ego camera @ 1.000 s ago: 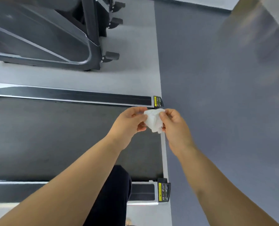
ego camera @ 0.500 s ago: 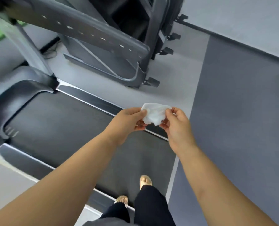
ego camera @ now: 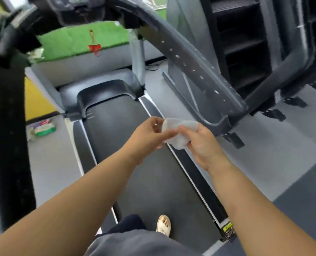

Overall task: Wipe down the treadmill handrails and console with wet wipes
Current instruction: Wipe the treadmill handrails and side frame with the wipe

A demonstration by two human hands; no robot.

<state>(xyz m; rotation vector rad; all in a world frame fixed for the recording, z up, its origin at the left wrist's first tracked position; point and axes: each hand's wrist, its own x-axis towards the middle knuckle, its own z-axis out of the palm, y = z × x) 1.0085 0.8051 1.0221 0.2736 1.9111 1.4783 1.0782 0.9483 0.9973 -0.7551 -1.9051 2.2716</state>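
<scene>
A crumpled white wet wipe (ego camera: 179, 133) hangs between both hands over the treadmill belt (ego camera: 135, 154). My left hand (ego camera: 149, 133) pinches its left edge, and my right hand (ego camera: 202, 143) grips its right side with curled fingers. The right handrail (ego camera: 190, 65), grey with small white marks, runs from upper centre down to the right, just beyond the hands. The left handrail (ego camera: 7, 117) is a dark blurred bar at the left edge. The console (ego camera: 76, 4) shows only partly at the top.
A pack of wet wipes (ego camera: 42, 128) lies on the grey floor left of the treadmill. A black stair machine (ego camera: 245, 52) stands to the right. Green turf (ego camera: 70, 41) lies beyond the treadmill's front. My sandalled foot (ego camera: 163, 225) stands on the belt.
The view has swung from the treadmill's rear end toward its front, bringing the handrails and console into sight. Both hands keep hold of the wipe and have reworked its folds.
</scene>
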